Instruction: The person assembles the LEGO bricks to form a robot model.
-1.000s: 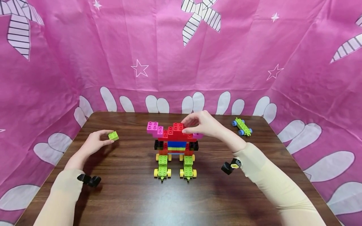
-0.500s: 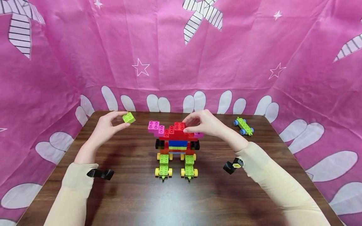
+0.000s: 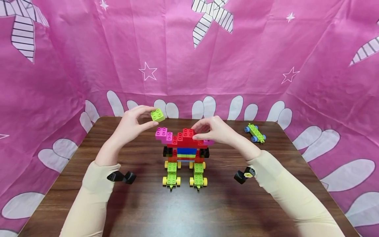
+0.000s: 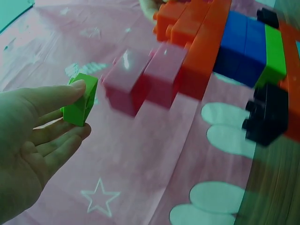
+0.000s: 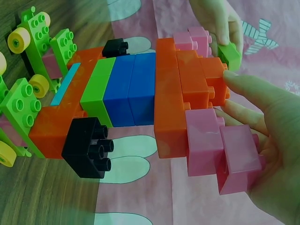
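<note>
My left hand (image 3: 130, 124) pinches a lime-green toy brick (image 3: 157, 115) between thumb and fingers, raised over the back left of the model. Upright in the middle of the table stands a building-brick figure (image 3: 186, 151). It has red stepped bricks on top, pink bricks at both sides, a blue and green middle and black bricks at its flanks. Its feet are two green wheeled bases (image 3: 171, 179) with yellow wheels. My right hand (image 3: 215, 131) holds the topmost red brick (image 5: 215, 79) from the right, thumb in front. The green brick is close above the left pink bricks (image 4: 126, 79).
A green car base (image 3: 255, 133) with blue wheels lies at the back right of the brown table (image 3: 142, 210). A pink printed cloth (image 3: 183, 65) hangs behind and beside the table. Each wrist wears a black camera, such as the left wrist camera (image 3: 122, 177).
My left hand has lifted the green brick from the left and carried it right, up to above the model's left side. My right hand has stayed at the top of the figure.
</note>
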`<state>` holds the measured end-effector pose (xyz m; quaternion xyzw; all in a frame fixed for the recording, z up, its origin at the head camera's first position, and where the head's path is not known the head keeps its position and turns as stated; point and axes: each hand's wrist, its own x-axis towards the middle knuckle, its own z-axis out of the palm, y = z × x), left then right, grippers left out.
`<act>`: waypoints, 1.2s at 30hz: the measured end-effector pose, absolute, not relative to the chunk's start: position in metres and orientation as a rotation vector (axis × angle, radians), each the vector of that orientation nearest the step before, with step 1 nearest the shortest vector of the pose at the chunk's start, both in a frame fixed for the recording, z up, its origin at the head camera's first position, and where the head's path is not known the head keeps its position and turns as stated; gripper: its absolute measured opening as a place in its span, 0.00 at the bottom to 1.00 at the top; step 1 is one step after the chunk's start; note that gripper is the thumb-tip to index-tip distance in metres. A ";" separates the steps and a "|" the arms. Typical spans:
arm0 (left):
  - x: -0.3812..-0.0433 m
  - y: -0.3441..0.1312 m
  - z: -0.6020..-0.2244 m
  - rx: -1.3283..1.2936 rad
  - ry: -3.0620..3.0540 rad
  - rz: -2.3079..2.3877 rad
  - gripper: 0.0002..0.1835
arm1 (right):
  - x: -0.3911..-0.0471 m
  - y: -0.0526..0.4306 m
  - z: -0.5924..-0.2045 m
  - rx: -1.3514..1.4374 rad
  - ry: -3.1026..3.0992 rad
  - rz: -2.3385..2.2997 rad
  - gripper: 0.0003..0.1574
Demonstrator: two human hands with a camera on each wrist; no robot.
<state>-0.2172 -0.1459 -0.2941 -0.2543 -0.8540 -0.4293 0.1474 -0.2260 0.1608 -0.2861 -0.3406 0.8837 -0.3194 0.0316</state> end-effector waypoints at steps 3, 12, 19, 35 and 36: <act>-0.217 -0.135 -0.292 -0.789 -2.462 -1.213 0.25 | -0.226 0.161 -0.286 -1.050 2.724 -0.988 0.17; -0.214 -0.109 -0.290 -0.894 -2.506 -1.179 0.25 | -0.226 0.161 -0.286 -1.070 2.704 -1.013 0.19; -0.215 -0.092 -0.288 -1.032 -2.487 -1.130 0.24 | -0.226 0.162 -0.283 -1.086 2.706 -1.076 0.22; -0.212 -0.078 -0.285 -1.108 -2.535 -1.087 0.24 | -0.224 0.158 -0.281 -1.130 2.700 -1.229 0.27; -0.211 -0.078 -0.285 -1.113 -2.532 -1.085 0.24 | -0.224 0.158 -0.281 -1.137 2.703 -1.232 0.26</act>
